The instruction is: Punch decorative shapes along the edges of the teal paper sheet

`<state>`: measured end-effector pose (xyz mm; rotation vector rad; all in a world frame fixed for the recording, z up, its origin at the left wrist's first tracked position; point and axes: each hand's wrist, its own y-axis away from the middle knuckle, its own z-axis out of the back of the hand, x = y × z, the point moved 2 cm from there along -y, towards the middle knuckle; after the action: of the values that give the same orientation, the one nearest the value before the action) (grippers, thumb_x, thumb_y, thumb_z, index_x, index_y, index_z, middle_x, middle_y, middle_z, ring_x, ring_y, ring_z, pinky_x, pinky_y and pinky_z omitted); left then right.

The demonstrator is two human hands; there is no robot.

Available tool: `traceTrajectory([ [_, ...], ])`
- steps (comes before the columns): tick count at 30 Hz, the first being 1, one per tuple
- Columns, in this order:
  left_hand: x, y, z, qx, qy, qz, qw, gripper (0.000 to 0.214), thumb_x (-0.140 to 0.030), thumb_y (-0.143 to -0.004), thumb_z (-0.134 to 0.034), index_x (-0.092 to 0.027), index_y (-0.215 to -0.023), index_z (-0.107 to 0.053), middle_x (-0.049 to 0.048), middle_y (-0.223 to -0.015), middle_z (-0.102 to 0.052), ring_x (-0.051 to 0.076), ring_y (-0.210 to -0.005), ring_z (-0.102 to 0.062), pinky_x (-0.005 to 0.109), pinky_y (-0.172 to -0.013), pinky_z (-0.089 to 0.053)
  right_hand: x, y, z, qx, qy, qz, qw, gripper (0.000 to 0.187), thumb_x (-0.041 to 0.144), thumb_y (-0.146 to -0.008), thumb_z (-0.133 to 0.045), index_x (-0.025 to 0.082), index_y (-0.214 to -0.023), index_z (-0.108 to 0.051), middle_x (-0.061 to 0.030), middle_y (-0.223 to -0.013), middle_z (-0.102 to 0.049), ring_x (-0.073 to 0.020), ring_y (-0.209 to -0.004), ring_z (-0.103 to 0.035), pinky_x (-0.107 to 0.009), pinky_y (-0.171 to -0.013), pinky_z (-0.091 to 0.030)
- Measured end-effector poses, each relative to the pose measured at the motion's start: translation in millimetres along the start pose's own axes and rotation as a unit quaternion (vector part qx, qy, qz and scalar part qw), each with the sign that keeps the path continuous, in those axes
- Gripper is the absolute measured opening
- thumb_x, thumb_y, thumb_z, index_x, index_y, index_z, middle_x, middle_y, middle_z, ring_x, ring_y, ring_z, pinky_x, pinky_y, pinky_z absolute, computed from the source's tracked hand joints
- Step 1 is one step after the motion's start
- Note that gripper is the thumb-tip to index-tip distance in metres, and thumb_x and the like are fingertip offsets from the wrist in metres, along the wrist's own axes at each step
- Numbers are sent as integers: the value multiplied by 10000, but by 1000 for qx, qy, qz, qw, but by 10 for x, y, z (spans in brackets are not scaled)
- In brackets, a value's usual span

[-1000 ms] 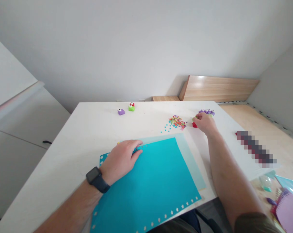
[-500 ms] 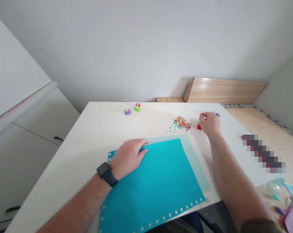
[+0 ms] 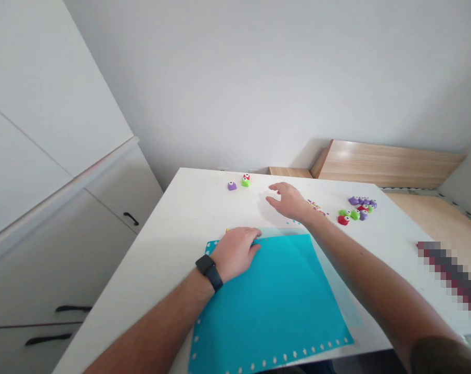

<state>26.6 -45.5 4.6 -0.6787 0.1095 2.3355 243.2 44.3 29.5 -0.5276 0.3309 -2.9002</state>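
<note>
My left hand (image 3: 237, 252), with a black watch on its wrist, lies flat on the far left corner of a teal paper sheet (image 3: 274, 306) whose edges carry punched holes. A paler sheet (image 3: 339, 291) shows under it. My right hand (image 3: 290, 201) hovers open over the white table (image 3: 173, 244), fingers stretched toward a purple punch (image 3: 231, 186) and a green-and-red punch (image 3: 245, 181) near the far edge. A heap of coloured paper bits (image 3: 317, 206) is partly hidden behind my right wrist. A cluster of small purple, green and red punches (image 3: 356, 210) sits to the right of that hand.
White cabinets with black handles (image 3: 131, 218) stand left of the table. A wooden board (image 3: 383, 163) leans against the wall behind it. A blurred patch (image 3: 454, 275) lies at the table's right edge.
My right hand has left the cluster of punches at the right and swung left across the table, opening as it went. My left hand stays on the sheet. The camera has turned left.
</note>
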Motion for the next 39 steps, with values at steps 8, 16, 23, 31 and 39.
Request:
traceTrajectory([
  [8,2,-1,4,0,-6,4,1000,270,-300,-951,-553,-188,-1166,-672,92,-1126,-730,283,-1064,-666,423,-956,-506,393,-758,-573,18,-9,-22,1000,434,357,-886,-649,192,-1286,-612,-108,-1253,-681,-260,-1138,-614,-354,-979,-454],
  [16,-2,16,7,2,-13,6,1000,283,-291,-942,-556,-195,-1186,-663,100,-1110,-730,289,-1063,-663,408,-937,-505,458,-924,-772,-12,0,-68,998,315,273,-890,-611,176,-1188,-642,-131,-1212,-674,-256,-1131,-588,-364,-986,-434],
  [23,-9,21,25,4,-12,2,1000,281,-297,-950,-543,-195,-1186,-656,103,-1110,-727,290,-1061,-661,413,-938,-503,413,-884,-764,-5,-9,-58,998,250,321,-866,-654,197,-1083,-675,-99,-1135,-701,-225,-1043,-620,-336,-936,-452],
  [31,5,12,0,2,-13,3,1000,279,-291,-943,-556,-198,-1186,-658,99,-1108,-726,278,-1054,-663,401,-940,-500,358,-836,-716,10,-24,-52,998,253,304,-823,-691,217,-1060,-694,-65,-1094,-722,-201,-971,-649,-306,-882,-475],
  [39,-13,14,27,3,-19,2,1000,276,-306,-945,-553,-194,-1173,-662,100,-1092,-728,287,-1039,-664,409,-919,-509,415,-883,-551,-24,-17,-44,999,312,292,-902,-555,179,-1175,-657,-98,-1162,-690,-208,-1036,-624,-318,-919,-461],
])
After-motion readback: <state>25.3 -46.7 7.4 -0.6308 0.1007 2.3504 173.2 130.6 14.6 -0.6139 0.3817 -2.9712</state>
